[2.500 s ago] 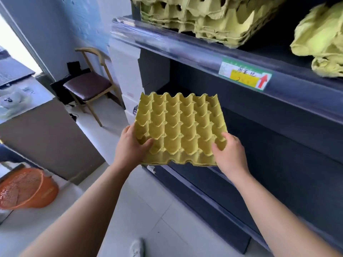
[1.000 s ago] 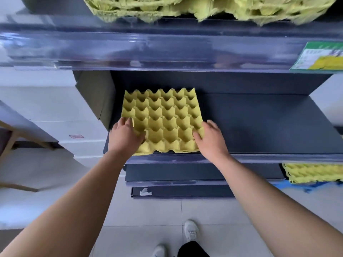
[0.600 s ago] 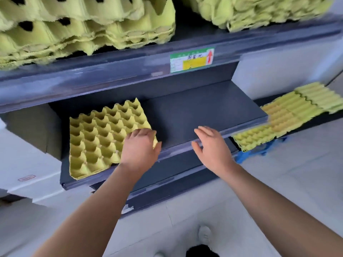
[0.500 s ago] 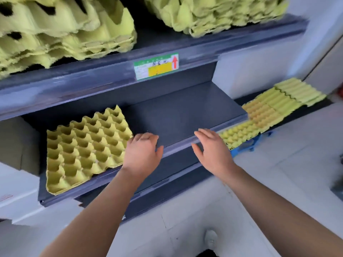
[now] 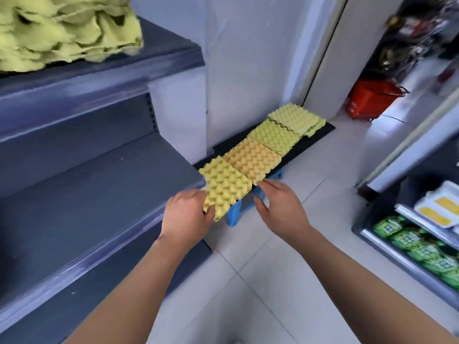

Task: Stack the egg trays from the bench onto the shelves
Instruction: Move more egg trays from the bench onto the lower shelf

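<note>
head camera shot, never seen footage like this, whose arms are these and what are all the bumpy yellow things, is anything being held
There is no machine here. The picture comes from a camera worn on a person's head, looking forward and down, so the two bare arms are that person's own.

The bumpy yellow things are cardboard egg trays. They lie in a row on a low black bench with blue legs, set against a wall.

The left hand grips the near corner of the nearest tray, with the thumb over its edge. The right hand is open, with its fingertips at that tray's other side. I cannot tell whether they touch it.

On the left are grey shelves, and a pile of trays sits on the upper one. At far right are a red basket and green packets.
</note>
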`<state>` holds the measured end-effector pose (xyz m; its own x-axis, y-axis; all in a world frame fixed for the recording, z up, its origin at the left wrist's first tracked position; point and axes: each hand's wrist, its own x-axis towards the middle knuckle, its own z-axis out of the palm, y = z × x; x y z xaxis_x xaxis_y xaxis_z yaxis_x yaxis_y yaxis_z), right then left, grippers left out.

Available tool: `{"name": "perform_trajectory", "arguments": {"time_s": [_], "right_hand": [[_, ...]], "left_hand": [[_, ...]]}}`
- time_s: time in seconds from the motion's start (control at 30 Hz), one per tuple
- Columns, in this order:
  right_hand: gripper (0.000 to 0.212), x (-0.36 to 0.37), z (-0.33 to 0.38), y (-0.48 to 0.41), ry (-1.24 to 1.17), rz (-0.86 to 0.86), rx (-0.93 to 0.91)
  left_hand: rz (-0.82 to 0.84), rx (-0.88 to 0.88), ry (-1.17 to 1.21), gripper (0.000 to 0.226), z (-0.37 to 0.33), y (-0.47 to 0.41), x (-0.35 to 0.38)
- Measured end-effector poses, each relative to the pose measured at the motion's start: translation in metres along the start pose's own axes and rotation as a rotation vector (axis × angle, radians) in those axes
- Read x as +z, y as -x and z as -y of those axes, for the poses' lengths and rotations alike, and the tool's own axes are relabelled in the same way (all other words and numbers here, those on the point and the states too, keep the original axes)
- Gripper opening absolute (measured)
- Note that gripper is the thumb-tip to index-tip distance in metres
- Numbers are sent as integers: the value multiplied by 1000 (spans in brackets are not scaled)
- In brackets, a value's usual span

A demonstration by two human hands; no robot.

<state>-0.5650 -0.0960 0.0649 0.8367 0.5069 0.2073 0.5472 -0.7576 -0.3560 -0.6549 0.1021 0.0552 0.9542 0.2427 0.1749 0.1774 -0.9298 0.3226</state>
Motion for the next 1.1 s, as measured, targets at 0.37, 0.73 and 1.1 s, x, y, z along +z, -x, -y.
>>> {"name": "perform_trajectory", "arguments": {"time_s": [0.37,0.73,1.1], "right_hand": [[32,13,-138,-126,-19,93,97],[45,105,-229,-271,-80,332,107],[44,235,-281,-356,-143,604,-73]], "left_hand": [[90,-82,4,36,-59,-162,96],[302,-364,26,44,-38,-294,189],[382,-841,45,45,20,-309,298]]}}
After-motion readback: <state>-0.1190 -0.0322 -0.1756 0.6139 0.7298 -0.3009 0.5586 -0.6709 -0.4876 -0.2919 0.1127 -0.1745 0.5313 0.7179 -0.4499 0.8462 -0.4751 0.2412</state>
